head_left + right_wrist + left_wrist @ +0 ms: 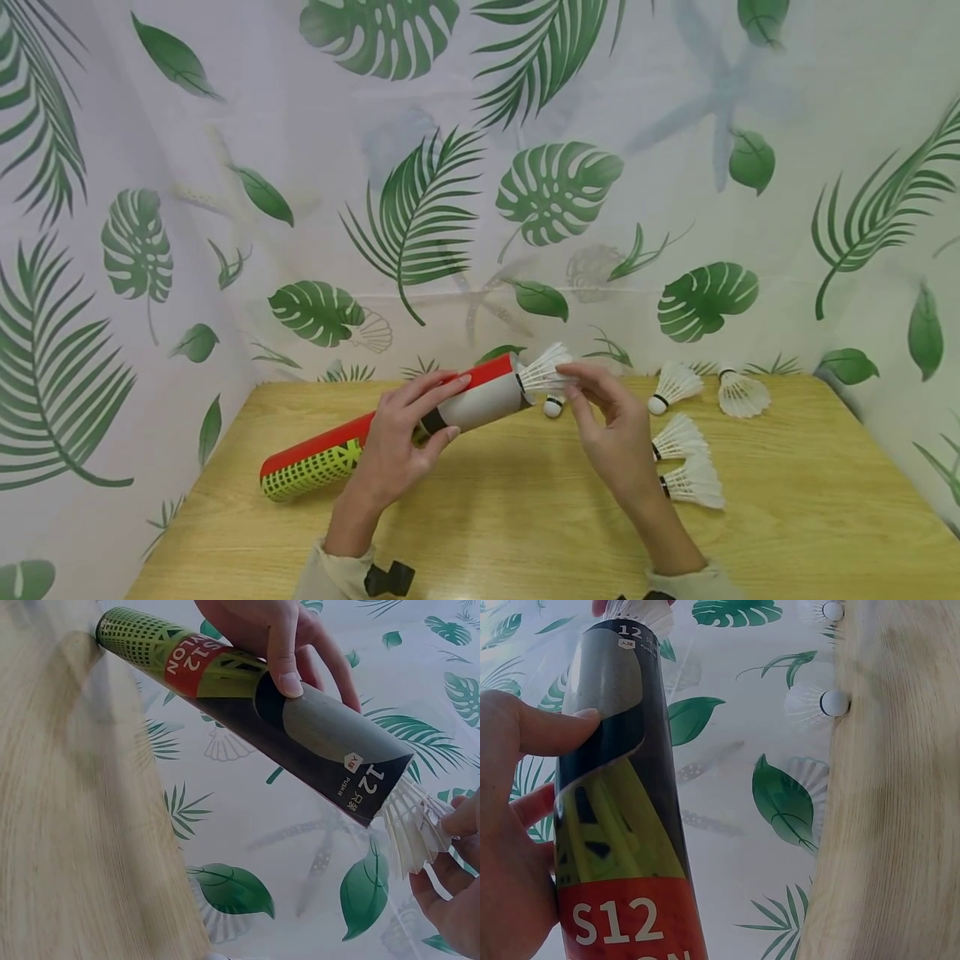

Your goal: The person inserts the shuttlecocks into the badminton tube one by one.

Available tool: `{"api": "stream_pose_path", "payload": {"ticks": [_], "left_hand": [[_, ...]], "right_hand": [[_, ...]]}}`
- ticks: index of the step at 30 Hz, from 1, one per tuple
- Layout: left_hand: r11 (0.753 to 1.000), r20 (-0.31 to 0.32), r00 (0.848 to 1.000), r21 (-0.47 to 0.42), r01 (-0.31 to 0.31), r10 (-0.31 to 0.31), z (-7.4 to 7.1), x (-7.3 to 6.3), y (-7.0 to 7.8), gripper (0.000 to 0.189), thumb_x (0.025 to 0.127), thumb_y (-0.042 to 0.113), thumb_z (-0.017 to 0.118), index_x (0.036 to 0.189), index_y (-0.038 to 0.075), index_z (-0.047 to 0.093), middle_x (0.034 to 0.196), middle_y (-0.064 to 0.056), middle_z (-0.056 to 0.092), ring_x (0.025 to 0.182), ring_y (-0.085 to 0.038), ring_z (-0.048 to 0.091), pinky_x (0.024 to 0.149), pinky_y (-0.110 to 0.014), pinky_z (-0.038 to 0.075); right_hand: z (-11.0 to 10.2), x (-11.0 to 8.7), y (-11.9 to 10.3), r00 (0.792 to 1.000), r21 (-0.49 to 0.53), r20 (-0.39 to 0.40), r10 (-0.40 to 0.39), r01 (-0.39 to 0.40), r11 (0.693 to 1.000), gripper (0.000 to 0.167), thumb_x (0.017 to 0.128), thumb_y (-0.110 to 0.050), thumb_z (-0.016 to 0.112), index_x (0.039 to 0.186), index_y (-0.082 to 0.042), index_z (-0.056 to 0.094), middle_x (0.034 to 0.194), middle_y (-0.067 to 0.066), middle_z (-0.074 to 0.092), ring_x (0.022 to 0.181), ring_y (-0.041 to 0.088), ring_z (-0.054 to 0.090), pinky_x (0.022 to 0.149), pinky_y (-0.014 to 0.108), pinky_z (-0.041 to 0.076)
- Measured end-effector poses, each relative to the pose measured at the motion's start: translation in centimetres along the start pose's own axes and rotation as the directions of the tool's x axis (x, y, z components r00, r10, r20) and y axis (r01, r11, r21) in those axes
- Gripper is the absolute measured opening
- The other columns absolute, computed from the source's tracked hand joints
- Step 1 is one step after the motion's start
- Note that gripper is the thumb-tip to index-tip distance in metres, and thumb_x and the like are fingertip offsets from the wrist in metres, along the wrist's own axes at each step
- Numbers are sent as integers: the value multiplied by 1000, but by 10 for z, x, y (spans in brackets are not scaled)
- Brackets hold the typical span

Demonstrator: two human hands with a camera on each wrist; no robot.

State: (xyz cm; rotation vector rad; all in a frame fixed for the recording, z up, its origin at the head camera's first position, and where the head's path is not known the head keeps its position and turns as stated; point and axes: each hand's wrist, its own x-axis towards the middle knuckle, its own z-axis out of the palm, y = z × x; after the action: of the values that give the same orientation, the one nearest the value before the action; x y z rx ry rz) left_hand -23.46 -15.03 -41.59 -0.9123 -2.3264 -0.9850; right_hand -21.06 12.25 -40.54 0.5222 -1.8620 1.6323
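A long shuttlecock tube (480, 406), red, grey and yellow-green, slants up to the right, its closed lower end low over the table at left. My left hand (396, 443) grips it around the upper middle, with the thumb across the dark band in the left wrist view. At the tube's raised mouth is a white shuttlecock (542, 372). Its cork end is hidden inside the tube, and the feathered skirt sticks out. My right hand (617, 433) pinches the skirt's rim between thumb and fingers, as the right wrist view shows of this shuttlecock (411, 825).
Another shuttlecock (553, 407) stands behind the tube's mouth. To the right of my right hand lie several more, among them two at the back (677, 383) and an overlapping pair (693, 482). A leaf-patterned cloth (450, 250) rises behind the wooden table (525, 533).
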Motion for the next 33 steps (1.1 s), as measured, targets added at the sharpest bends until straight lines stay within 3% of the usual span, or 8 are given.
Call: {"api": "stream_pose_path", "payload": {"ticks": [19,33], "left_hand": [[1000,35,999,-31,-8,9,2,1,5,62,89,13,79,146,27,60,147,-2,55,135,-23,50,101,-60,37],[1000,50,999,-25,-17,18,6,1,7,62,88,13,80,145,27,61,147,-4,55,136,-23,50,99,-58,40]], "right_hand": [[6,-5,0,998,-67,55,-12,16,998,28,91,14,66,114,-2,73,112,8,72,102,14,69,91,22,53],[9,-6,-2,983,74,177,44,-58,996,24,95,9,64,117,-1,71,114,13,70,104,19,69,91,26,54]]}}
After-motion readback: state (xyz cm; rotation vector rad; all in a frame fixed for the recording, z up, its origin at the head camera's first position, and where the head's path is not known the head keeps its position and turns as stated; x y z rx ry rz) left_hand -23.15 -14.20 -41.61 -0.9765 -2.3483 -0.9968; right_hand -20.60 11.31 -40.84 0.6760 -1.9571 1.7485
